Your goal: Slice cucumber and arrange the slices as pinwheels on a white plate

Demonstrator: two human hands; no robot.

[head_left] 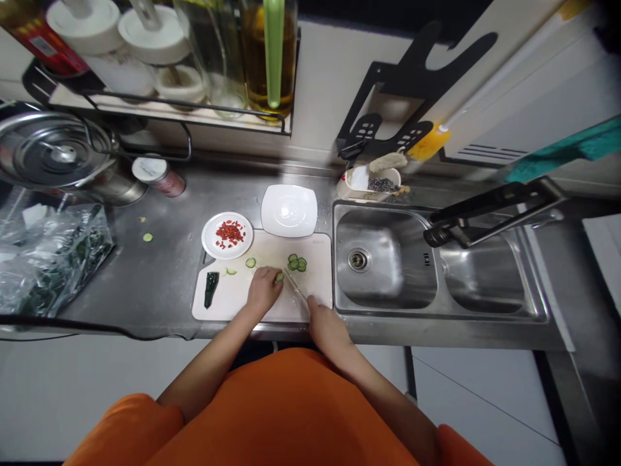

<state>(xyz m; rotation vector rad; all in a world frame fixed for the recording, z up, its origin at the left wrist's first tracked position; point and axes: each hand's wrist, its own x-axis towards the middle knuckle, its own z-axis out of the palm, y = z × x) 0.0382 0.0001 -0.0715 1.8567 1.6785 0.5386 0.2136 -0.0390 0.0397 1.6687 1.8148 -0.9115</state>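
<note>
Head view shows the left hand (264, 290) with bent fingers closed around a small green vegetable piece (279, 277), which sits at its fingertips on the cutting board (317, 291). Just right of that piece is the blade of a knife (295, 285), its handle wrapped in the closed right hand (330, 329) at the board's near edge. Beyond the blade, slightly to the right, lies a cluster of round slices (297, 263); a single slice (250, 263) lies just beyond the left hand. Farther left rests a dark green piece (210, 289), well apart from both hands.
</note>
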